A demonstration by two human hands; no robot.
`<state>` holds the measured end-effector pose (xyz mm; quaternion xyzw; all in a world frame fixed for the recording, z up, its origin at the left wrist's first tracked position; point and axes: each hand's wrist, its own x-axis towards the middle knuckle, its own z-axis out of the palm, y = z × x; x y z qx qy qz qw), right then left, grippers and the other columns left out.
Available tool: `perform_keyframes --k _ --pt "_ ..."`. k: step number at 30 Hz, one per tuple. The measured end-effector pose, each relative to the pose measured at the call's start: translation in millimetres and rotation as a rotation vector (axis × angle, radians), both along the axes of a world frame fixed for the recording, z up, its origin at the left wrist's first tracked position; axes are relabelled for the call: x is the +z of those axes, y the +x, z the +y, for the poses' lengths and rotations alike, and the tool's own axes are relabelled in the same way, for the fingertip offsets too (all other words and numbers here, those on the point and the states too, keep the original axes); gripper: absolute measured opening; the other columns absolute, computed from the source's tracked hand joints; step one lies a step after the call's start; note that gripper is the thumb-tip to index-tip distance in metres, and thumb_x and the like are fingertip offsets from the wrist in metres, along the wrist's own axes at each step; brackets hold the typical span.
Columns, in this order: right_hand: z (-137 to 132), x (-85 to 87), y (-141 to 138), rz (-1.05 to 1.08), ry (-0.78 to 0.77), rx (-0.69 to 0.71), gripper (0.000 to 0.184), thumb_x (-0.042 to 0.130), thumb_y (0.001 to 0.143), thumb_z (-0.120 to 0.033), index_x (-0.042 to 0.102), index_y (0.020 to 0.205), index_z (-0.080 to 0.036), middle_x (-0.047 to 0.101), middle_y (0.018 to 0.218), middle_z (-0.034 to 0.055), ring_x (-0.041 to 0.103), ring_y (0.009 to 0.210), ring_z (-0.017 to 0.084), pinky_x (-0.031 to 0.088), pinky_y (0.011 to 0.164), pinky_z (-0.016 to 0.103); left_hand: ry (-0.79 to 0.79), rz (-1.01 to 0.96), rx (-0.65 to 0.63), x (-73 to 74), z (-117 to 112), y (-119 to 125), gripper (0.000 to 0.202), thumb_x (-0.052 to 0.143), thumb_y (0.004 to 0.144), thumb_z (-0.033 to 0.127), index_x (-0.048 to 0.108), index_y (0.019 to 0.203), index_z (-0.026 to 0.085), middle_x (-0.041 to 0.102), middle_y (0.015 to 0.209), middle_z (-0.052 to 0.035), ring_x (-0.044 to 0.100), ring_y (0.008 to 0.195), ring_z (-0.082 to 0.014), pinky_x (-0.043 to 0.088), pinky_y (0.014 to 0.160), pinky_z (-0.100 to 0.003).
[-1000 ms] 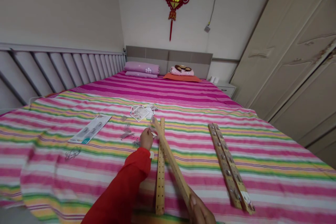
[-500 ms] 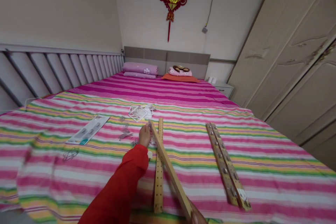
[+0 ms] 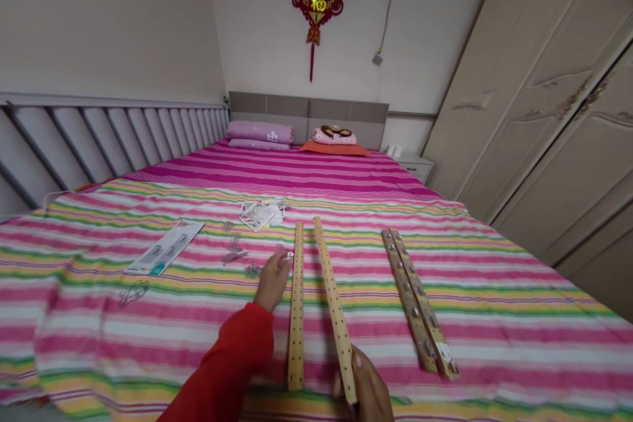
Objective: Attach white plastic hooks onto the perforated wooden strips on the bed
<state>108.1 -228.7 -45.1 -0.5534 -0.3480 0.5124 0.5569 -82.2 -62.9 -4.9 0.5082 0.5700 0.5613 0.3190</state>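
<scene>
My right hand [image 3: 368, 386] is closed round the near end of a long perforated wooden strip [image 3: 332, 297], whose holed face shows. Left of it, a second perforated wooden strip [image 3: 296, 316] lies lengthwise on the striped cloth. Beside its left edge is my left hand [image 3: 273, 280], fingers pinched together. A tiny shiny bit [image 3: 289, 255] shows at these fingertips, too small to name. Small metal pieces [image 3: 253, 270] and clear plastic bits [image 3: 235, 255] lie just left of that hand.
Two wooden strips with metal pieces along them [image 3: 420, 306] lie side by side at right. A flat clear package [image 3: 168, 247] and a wire bundle [image 3: 133, 292] lie at left. Farther back is a pile of opened packaging [image 3: 262, 212]. Railing [image 3: 109, 138] borders the bed's left.
My left hand has come off the far end of the held strip and moved nearer. That strip has swung right at its far end and turned its holed face up.
</scene>
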Motion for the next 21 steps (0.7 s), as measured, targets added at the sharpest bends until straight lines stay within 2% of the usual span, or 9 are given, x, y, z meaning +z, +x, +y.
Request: perform_keyframes --k 1,3,5,8,11,14,16,18,21 --pt "7.3 1.2 -3.4 0.006 0.017 0.035 0.052 0.052 0.073 -0.068 0.071 0.088 -0.022 0.058 0.048 0.0014 0.054 0.043 0.019 0.042 0.040 0.028 -0.017 -0.024 -0.080 -4.5 -12.1 4.4 0.033 0.058 0.073 0.034 0.065 0.101 0.018 0.067 0.103 -0.0097 0.061 0.100 -0.0251 0.047 0.091 -0.041" --pt "20.9 1.7 -11.4 0.036 0.051 0.118 0.051 0.049 0.076 -0.067 0.068 0.077 -0.019 0.050 0.043 -0.0015 0.045 0.038 0.014 0.037 0.038 0.025 -0.003 -0.022 -0.141 -14.4 -34.6 12.2 0.035 0.059 0.074 0.039 0.065 0.102 0.018 0.067 0.104 -0.0101 0.061 0.098 -0.0245 0.050 0.086 -0.039" --pt "30.6 0.0 -20.8 0.081 0.073 0.168 0.050 0.052 0.075 -0.067 0.064 0.073 -0.018 0.045 0.042 -0.0044 0.036 0.035 0.010 0.030 0.035 0.022 0.041 0.023 -0.160 -24.3 -51.9 17.4 0.035 0.058 0.076 0.039 0.065 0.105 0.019 0.065 0.111 -0.0098 0.059 0.104 -0.0239 0.047 0.091 -0.039" --pt "35.5 -4.9 -33.9 0.125 0.080 0.149 0.049 0.055 0.072 -0.067 0.062 0.076 -0.019 0.038 0.041 -0.0081 0.027 0.033 0.008 0.025 0.032 0.021 0.074 0.142 -0.163 -38.7 -65.3 20.2 0.035 0.058 0.078 0.038 0.063 0.108 0.021 0.061 0.120 -0.0097 0.054 0.115 -0.0239 0.040 0.101 -0.042" --pt "32.6 -10.8 -38.9 0.073 0.114 0.080 0.050 0.055 0.072 -0.066 0.064 0.079 -0.017 0.046 0.046 -0.0058 0.037 0.038 0.010 0.033 0.036 0.022 0.108 0.251 -0.179 -53.5 -68.4 20.0 0.039 0.056 0.079 0.038 0.060 0.114 0.021 0.056 0.129 -0.0095 0.047 0.123 -0.0240 0.035 0.106 -0.045" --pt "29.0 -19.1 -31.6 -0.037 0.181 -0.056 0.049 0.055 0.075 -0.062 0.068 0.085 -0.016 0.065 0.067 0.0029 0.058 0.062 0.018 0.049 0.058 0.027 0.141 0.317 -0.175 -66.8 -68.7 18.9 0.041 0.052 0.083 0.036 0.056 0.121 0.022 0.051 0.135 -0.0093 0.044 0.127 -0.0241 0.035 0.107 -0.046" --pt "28.5 -25.9 -21.0 -0.105 0.197 -0.121 0.049 0.054 0.076 -0.060 0.069 0.092 -0.016 0.070 0.084 0.0073 0.062 0.079 0.022 0.051 0.071 0.029 0.163 0.358 -0.178 -73.6 -68.4 17.5 0.041 0.052 0.083 0.035 0.055 0.122 0.022 0.050 0.135 -0.0095 0.043 0.128 -0.0249 0.035 0.107 -0.047" --pt "30.4 -31.4 -8.3 -0.162 0.198 -0.175 0.050 0.053 0.077 -0.059 0.068 0.097 -0.016 0.071 0.092 0.0096 0.062 0.088 0.025 0.050 0.078 0.031 0.183 0.391 -0.185 -78.7 -67.1 15.6 0.040 0.052 0.083 0.035 0.056 0.121 0.022 0.052 0.134 -0.0095 0.044 0.127 -0.0255 0.035 0.107 -0.048" --pt "37.3 -31.6 10.4 -0.234 0.187 -0.230 0.049 0.052 0.078 -0.059 0.068 0.096 -0.016 0.071 0.086 0.0093 0.063 0.082 0.025 0.050 0.074 0.032 0.188 0.405 -0.199 -83.7 -63.1 12.1 0.038 0.054 0.082 0.037 0.059 0.116 0.022 0.055 0.131 -0.0095 0.046 0.125 -0.0254 0.037 0.105 -0.048"
